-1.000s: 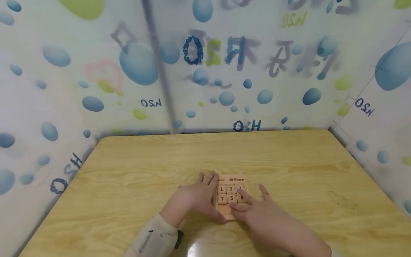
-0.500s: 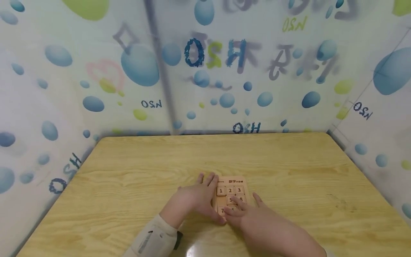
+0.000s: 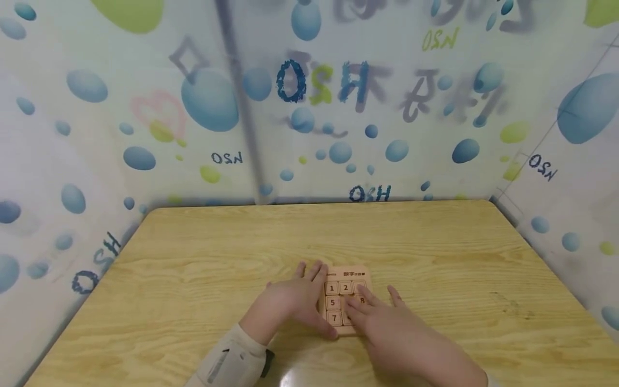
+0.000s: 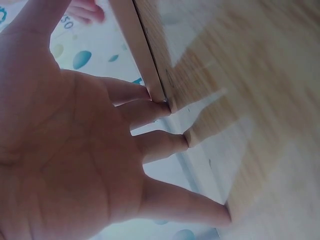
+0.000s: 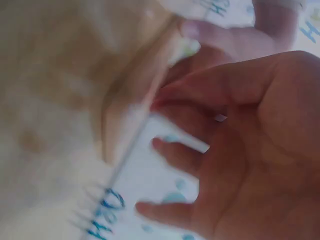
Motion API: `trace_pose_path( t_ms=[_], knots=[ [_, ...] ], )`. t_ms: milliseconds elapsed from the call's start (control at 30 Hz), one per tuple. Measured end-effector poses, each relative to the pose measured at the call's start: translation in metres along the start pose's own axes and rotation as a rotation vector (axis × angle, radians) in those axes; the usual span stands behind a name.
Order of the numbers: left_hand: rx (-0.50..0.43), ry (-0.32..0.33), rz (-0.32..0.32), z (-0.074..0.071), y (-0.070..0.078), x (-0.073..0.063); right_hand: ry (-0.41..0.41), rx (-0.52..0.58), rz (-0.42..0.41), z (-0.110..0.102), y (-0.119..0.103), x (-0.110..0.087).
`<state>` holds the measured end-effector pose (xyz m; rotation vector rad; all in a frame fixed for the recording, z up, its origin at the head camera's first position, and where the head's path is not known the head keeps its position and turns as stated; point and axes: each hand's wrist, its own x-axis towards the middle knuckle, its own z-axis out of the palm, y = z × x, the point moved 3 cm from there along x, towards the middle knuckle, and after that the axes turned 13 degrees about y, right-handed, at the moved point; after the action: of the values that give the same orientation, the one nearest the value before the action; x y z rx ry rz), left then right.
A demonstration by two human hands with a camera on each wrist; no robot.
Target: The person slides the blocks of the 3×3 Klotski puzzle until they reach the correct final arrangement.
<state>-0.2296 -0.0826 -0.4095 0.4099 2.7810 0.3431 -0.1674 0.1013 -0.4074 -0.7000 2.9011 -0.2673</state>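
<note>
A wooden sliding number puzzle (image 3: pixel 355 270) lies flat on the table in the head view. Tile 1 (image 3: pixel 331 288) and tile 2 (image 3: pixel 345 287) are in its top row, tile 5 (image 3: pixel 332 302) at the middle left, and tile 7 (image 3: pixel 333 318) at the lower left. My left hand (image 3: pixel 300 301) rests along the puzzle's left side, straight fingers touching its edge (image 4: pixel 142 55) and the table, thumb at the near left corner. Extended over the tiles, my right hand (image 3: pixel 394 328) has its fingertips near the centre and hides several tiles on the right.
The wood-grain table (image 3: pixel 217 242) extends around the puzzle on all sides. Behind it stands a pale wall (image 3: pixel 300 145) printed with blue and green drops, with more wall at the left and right.
Tile 7 has slid from the middle left to the lower left. Tile 5 has then moved left from the centre under my right fingers. My left hand has stayed put.
</note>
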Motion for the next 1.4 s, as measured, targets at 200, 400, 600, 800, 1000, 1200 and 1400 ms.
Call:
trace_pose_path(
  t_ms=[200, 400, 600, 800, 1000, 1200, 1400],
  knots=[
    [0.005, 0.020, 0.007, -0.002, 0.002, 0.000, -0.004, -0.045, 0.076, -0.005, 0.010, -0.006],
    [-0.003, 0.015, -0.002, 0.001, 0.001, 0.000, 0.001, 0.041, 0.040, 0.001, -0.001, 0.000],
    [-0.004, 0.021, -0.002, 0.002, 0.001, 0.000, 0.012, -0.030, 0.058, 0.001, 0.002, -0.006],
    [-0.010, 0.010, -0.005, 0.001, 0.000, 0.001, 0.053, 0.005, 0.067, 0.001, -0.004, -0.004],
    [-0.013, 0.009, -0.002, 0.000, 0.001, 0.001, -0.071, -0.081, 0.142, 0.004, 0.001, -0.010],
    [-0.007, 0.016, 0.005, 0.002, 0.000, 0.003, -0.019, -0.091, 0.153, 0.004, 0.001, -0.009],
    [-0.009, 0.020, 0.010, 0.004, -0.001, 0.003, -0.040, -0.078, -0.002, 0.011, -0.008, -0.010]
  ],
)
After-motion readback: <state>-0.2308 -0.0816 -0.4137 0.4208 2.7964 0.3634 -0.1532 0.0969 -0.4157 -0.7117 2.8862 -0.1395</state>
